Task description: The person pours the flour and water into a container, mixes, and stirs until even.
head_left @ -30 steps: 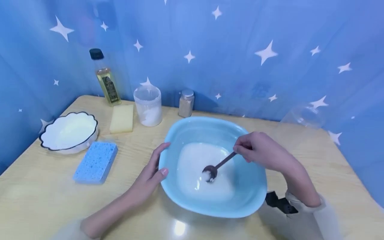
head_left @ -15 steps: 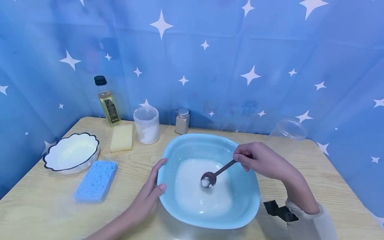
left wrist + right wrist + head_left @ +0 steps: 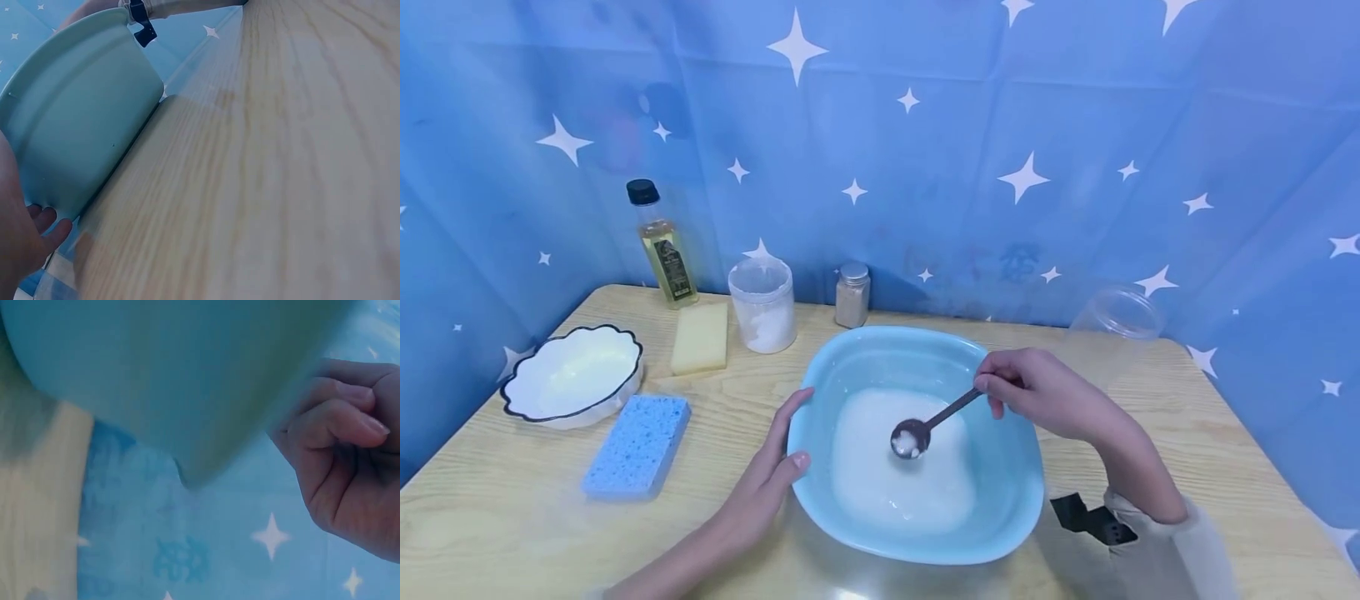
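Observation:
A light-blue basin holds white, milky liquid. My left hand rests against its left side, fingertips and thumb tip at the rim. In the left wrist view, several relaxed fingers of that hand touch the outer wall. My right hand pinches the handle of a dark brown spoon over the basin's right side. White lumps sit in the spoon's bowl, which faces up over the liquid. In the right wrist view, the basin hides the spoon, while curled fingers show beside the wall.
A blue sponge, a scalloped white bowl and a pale yellow sponge lie left. Behind stand an oil bottle, a tub of white powder and a small jar. A clear container stands back right.
The spoon's bowl has turned from tilted to facing up and shifted slightly left, with white lumps in it. The head view has tilted upward. My left hand keeps its place at the basin.

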Demonstrator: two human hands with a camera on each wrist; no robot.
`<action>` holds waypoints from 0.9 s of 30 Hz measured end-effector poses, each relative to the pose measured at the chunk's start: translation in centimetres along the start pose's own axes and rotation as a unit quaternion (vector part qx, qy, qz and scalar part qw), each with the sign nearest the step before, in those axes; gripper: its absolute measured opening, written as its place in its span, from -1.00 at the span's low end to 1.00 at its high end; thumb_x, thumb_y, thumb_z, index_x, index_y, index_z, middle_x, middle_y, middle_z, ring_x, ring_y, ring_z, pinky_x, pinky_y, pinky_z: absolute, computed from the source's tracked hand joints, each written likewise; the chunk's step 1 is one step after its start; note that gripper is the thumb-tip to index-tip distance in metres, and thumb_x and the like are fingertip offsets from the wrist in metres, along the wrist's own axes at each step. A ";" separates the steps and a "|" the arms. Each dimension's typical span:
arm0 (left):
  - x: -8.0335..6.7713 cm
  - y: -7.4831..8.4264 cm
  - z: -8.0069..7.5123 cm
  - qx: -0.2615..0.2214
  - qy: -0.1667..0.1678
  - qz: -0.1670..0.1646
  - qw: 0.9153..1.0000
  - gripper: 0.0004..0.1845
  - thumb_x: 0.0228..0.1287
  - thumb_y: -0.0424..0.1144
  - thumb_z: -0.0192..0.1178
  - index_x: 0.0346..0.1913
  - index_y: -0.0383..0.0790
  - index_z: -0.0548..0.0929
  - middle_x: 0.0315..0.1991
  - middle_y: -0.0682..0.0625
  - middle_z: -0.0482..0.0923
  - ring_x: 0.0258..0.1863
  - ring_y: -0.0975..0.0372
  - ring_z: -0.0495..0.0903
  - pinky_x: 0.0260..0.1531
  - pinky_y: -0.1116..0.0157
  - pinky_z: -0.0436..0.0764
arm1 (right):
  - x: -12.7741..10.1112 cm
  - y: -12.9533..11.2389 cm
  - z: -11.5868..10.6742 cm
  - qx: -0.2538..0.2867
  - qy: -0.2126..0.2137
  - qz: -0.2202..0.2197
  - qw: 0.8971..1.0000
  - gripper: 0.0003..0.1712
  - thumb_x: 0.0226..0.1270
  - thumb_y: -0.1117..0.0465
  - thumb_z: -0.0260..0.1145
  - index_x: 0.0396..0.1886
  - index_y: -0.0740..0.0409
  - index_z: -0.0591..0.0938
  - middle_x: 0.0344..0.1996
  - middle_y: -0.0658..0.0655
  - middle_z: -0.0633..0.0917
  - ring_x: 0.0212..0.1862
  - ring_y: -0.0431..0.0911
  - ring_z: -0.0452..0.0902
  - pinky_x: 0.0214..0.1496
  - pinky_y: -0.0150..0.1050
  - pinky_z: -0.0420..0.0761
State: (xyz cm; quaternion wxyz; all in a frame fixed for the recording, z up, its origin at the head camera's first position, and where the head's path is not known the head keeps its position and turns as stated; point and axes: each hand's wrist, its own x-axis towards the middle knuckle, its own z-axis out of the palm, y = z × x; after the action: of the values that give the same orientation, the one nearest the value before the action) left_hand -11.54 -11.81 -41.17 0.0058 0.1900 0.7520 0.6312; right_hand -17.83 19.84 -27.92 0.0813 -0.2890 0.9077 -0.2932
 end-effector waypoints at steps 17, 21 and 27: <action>0.0 -0.1 -0.1 0.006 0.001 0.028 1.000 -0.40 0.43 -0.26 -0.15 0.44 0.17 -0.03 0.43 -0.12 -0.08 0.28 -0.08 0.20 0.02 0.25 0.49 | 1.0 -0.2 1.5 -0.085 0.045 0.062 0.993 -0.80 0.37 0.29 0.11 -0.43 0.17 0.61 -0.73 -0.03 0.46 -0.68 -0.17 0.29 -0.60 -0.29 0.35; 0.0 0.0 0.0 0.002 0.001 0.019 1.000 -0.40 0.44 -0.26 -0.15 0.44 0.19 -0.03 0.43 -0.09 -0.07 0.29 -0.05 0.19 0.02 0.26 0.49 | -0.2 0.3 0.0 -0.083 0.011 0.063 0.995 -0.80 0.35 0.30 0.11 -0.43 0.17 0.62 -0.77 -0.04 0.42 -0.70 -0.20 0.24 -0.63 -0.32 0.31; -0.1 0.1 0.0 0.008 -0.001 0.003 1.000 -0.42 0.46 -0.22 -0.18 0.43 0.24 -0.06 0.44 -0.03 -0.11 0.33 -0.02 0.13 0.09 0.18 0.44 | -0.4 0.3 0.1 -0.042 -0.080 0.013 0.996 -0.75 0.37 0.26 0.11 -0.53 0.08 0.55 -0.78 -0.12 0.42 -0.72 -0.27 0.18 -0.63 -0.37 0.30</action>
State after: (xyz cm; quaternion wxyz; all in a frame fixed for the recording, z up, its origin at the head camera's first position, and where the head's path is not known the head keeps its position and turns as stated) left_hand -11.43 -11.82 -41.13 0.0029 0.1930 0.7561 0.6253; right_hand -17.58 20.25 -28.22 0.1454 -0.3032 0.9133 -0.2296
